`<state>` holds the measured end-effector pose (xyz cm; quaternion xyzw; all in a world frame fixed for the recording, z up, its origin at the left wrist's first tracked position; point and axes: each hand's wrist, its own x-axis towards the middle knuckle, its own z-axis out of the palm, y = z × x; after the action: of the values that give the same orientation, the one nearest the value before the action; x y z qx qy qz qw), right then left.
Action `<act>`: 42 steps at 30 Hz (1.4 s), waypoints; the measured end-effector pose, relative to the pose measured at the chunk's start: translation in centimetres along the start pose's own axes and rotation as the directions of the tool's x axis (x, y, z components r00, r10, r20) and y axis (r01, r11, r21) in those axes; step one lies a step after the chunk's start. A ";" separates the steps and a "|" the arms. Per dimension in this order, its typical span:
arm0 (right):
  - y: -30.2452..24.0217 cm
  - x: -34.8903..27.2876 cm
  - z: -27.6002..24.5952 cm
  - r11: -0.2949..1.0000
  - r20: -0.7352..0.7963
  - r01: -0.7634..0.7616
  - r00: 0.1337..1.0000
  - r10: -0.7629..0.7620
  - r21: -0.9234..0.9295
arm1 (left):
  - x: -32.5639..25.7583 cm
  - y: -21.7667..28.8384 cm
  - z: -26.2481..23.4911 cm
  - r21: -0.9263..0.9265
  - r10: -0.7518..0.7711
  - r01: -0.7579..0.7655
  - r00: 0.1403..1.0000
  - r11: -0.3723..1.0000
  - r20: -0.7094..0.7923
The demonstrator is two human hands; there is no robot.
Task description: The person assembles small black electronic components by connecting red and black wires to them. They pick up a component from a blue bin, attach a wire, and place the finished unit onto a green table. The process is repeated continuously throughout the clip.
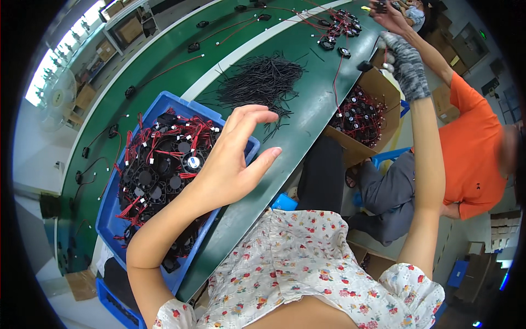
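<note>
My left hand (233, 156) is bare and empty, its thumb and fingers spread apart. It hovers over the right rim of a blue bin (104, 211) heaped with small black cooling fans (145, 178) on red wires with white plugs. A loose pile of thin black cable ties (260, 79) lies just beyond its fingertips on the green bench. My right hand (406, 63) wears a grey mottled glove and is raised at the far right. Its fingers are curled around a red fan wire (386, 56), with pale plug ends beside them. A cardboard box (350, 147) of more fans stands below it.
A green conveyor bench (307, 104) curves across the view, with single wired fans (193, 47) along its far side. More fans cluster (339, 27) at its far end. A co-worker in an orange shirt (471, 148) sits at the right, one arm reaching toward the bench near my right hand.
</note>
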<state>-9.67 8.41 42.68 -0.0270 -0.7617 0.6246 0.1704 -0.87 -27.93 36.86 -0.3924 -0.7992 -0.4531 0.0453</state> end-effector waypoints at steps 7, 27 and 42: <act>-4.8 -7.3 5.5 0.980 0.448 -0.050 0.893 -0.043 0.195 | 0.8 0.2 0.8 0.005 -0.014 0.014 0.999 1.000 -0.045; -4.7 -13.9 6.2 0.712 0.209 0.056 0.937 -0.280 0.700 | -1.0 0.5 3.9 -0.648 -0.153 0.613 0.769 0.453 0.620; 2.5 -19.0 14.6 0.976 0.166 0.040 0.983 -0.077 0.216 | -1.9 -0.6 4.9 -0.695 -0.263 0.624 0.781 0.356 0.566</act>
<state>3.48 -9.57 33.64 0.0682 -0.7031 0.6969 0.1240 1.43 -25.49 32.71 -0.1995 -0.5338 -0.7010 -0.4288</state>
